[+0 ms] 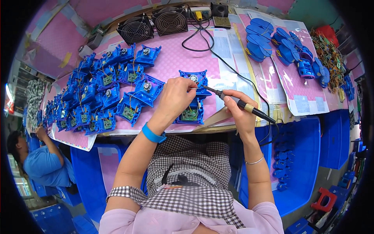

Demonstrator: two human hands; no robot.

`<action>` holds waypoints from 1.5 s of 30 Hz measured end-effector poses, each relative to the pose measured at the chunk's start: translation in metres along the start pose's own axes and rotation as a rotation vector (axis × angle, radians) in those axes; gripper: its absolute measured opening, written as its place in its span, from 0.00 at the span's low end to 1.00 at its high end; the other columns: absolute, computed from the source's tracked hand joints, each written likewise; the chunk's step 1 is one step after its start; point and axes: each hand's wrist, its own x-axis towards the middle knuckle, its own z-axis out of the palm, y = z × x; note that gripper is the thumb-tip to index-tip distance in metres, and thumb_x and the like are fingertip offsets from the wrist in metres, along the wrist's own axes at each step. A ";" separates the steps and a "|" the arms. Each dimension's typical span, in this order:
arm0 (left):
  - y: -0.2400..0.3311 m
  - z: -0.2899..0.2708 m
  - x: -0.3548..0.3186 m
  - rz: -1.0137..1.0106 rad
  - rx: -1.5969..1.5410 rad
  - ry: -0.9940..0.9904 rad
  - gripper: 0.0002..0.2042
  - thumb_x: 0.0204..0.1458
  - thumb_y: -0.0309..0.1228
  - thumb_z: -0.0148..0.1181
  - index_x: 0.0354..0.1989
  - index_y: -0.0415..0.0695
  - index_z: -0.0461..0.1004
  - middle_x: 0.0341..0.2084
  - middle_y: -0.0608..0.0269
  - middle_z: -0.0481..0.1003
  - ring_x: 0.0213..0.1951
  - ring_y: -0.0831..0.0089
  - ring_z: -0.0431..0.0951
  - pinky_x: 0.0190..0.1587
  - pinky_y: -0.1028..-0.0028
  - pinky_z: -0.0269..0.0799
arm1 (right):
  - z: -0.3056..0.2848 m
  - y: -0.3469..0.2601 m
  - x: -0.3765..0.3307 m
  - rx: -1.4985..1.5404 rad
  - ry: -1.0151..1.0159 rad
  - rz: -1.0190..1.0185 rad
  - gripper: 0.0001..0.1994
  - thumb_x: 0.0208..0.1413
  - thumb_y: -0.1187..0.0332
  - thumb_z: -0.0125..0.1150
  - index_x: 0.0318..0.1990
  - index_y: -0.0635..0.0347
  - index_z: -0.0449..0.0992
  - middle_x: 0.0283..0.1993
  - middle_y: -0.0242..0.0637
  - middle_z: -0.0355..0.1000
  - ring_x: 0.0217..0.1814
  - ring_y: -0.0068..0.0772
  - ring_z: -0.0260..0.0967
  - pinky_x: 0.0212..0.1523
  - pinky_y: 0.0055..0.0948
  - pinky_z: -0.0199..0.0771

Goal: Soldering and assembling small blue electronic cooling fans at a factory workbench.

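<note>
While right hand (pixel 241 116) is working: grasping soldering iron (pixel 248 108), right of blue housing (pixel 201 75).
Left hand (pixel 176 95): bending over housing; cannot tell its grip.
Iron tip (pixel 207 88): likely needing steadiness, clear of left hand.
Blue assemblies (pixel 102 97): lying left of housing.

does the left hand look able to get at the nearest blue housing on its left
Probably yes: that blue housing lies just left of the left hand, with nothing visible between them, though the hand is occupied at another housing beside the soldering iron.
</note>
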 end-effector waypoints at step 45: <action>0.000 -0.007 -0.015 -0.135 -0.130 0.330 0.09 0.47 0.31 0.64 0.27 0.37 0.80 0.21 0.51 0.78 0.22 0.62 0.78 0.27 0.67 0.71 | 0.008 -0.001 -0.004 0.093 0.000 -0.091 0.11 0.54 0.73 0.63 0.44 0.66 0.79 0.26 0.32 0.74 0.24 0.15 0.67 0.25 0.14 0.65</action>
